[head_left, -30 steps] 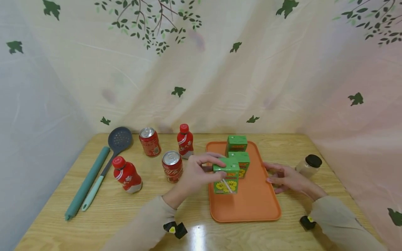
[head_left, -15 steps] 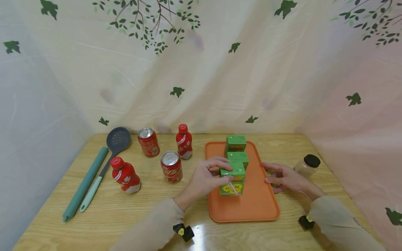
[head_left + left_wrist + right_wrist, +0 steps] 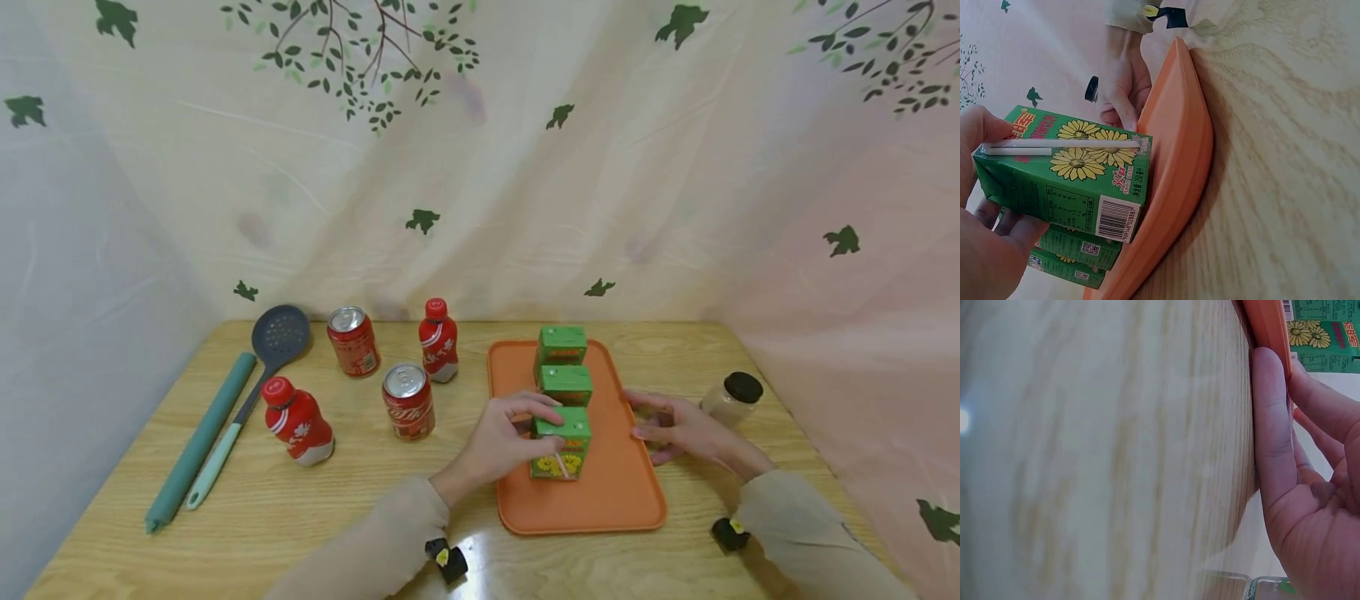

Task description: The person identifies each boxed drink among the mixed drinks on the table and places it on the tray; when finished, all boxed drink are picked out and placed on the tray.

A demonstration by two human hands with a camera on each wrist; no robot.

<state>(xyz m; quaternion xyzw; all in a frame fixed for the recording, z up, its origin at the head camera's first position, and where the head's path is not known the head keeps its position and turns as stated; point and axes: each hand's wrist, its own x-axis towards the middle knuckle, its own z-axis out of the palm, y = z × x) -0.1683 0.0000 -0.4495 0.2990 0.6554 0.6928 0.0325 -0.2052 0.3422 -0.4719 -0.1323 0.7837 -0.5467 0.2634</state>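
Observation:
In the head view, my left hand (image 3: 513,437) grips a green drink carton (image 3: 564,467) by its upper part. The carton stands upright at the middle of an orange tray (image 3: 585,508). In the left wrist view, its side shows yellow flowers and a white straw (image 3: 1079,144), with the base right at the tray floor. Two matching cartons, a middle one (image 3: 566,383) and a far one (image 3: 562,343), stand behind it in a row. My right hand (image 3: 678,427) holds the tray's right rim; in the right wrist view the fingers (image 3: 1272,419) lie against that rim.
A jar with a black lid (image 3: 733,398) stands right of the tray. To the left are two red cans (image 3: 408,404), two red bottles (image 3: 302,425), a slotted skimmer (image 3: 281,335) and a teal rolled item (image 3: 201,442). A printed cloth (image 3: 510,208) hangs behind the table.
My left hand has brought the carton right and toward the near side, down to the tray, uncovering the middle carton. My right hand stays at the tray's rim.

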